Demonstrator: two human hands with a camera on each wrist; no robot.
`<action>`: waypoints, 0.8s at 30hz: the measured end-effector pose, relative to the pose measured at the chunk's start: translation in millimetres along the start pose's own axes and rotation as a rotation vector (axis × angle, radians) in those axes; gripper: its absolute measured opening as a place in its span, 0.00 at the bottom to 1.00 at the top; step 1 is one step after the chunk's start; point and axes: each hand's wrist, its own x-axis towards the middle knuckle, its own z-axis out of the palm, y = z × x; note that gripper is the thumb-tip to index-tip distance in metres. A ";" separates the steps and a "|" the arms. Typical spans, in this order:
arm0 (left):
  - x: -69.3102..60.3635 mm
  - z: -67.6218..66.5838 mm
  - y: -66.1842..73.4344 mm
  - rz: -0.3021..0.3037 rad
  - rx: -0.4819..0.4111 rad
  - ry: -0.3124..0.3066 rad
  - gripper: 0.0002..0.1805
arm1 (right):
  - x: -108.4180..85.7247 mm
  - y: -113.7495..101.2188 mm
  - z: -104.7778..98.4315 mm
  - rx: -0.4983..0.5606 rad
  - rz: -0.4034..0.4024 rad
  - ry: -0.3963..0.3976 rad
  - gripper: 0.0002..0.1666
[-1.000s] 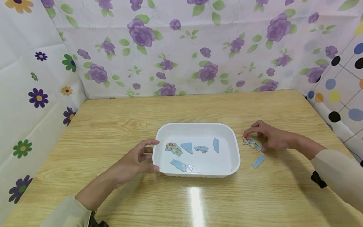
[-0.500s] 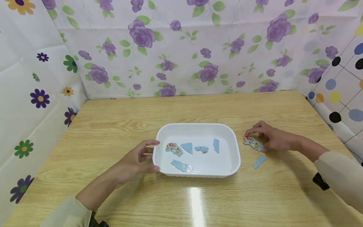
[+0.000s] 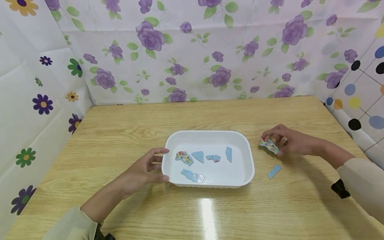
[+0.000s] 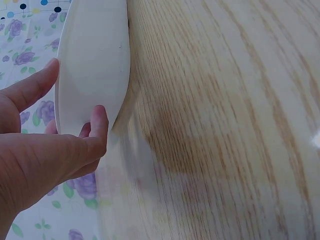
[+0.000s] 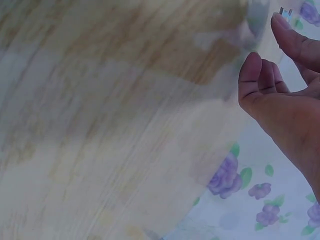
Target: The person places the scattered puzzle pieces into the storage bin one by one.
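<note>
My right hand [image 3: 295, 141] pinches a flat, irregular piece [image 3: 269, 145], light blue with multicoloured patches, between thumb and fingers, tilted just right of the white tray [image 3: 208, 184]. The right wrist view shows only a bit of the piece [image 5: 286, 14] beyond the thumb. Below it on the table lies a small light-blue strip-shaped piece [image 3: 274, 171]. My left hand [image 3: 139, 168] rests at the tray's left end, fingers spread and lightly bent, thumb at the near corner. Inside the tray lie a patterned piece [image 3: 184, 157], a blue triangular piece [image 3: 198, 156] and several other light-blue pieces [image 3: 193, 175].
The wood-grain table [image 3: 126, 130] extends around the tray. A flowered sheet [image 3: 192, 50] hangs behind it, another covers the left side, and a dotted cloth [image 3: 360, 93] stands on the right. Light glares off the table's front [image 3: 207, 216].
My right hand has risen a little and moved slightly to the right, tilting the patterned piece up. The left hand and the tray stay in place.
</note>
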 end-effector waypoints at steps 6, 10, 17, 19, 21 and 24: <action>0.5 -0.1 -0.4 0.002 -0.003 -0.005 0.47 | -1.2 -4.9 -3.0 0.029 0.006 -0.011 0.38; 0.7 -0.4 -0.8 0.004 -0.006 -0.005 0.47 | -0.5 -7.8 -6.1 0.044 0.019 -0.025 0.38; 0.1 0.0 -1.1 0.001 0.002 -0.001 0.47 | -0.2 -11.8 -10.7 0.054 0.029 -0.029 0.38; 0.1 0.1 -0.9 -0.001 0.003 -0.002 0.47 | -1.0 -13.6 -12.0 0.048 0.029 -0.024 0.38; 0.2 0.1 -0.6 -0.002 0.001 -0.003 0.47 | -1.6 -16.6 -13.6 0.045 0.031 -0.020 0.38; 0.3 0.0 -0.4 -0.001 -0.004 -0.004 0.47 | -2.2 -21.4 -16.0 0.053 0.036 -0.022 0.38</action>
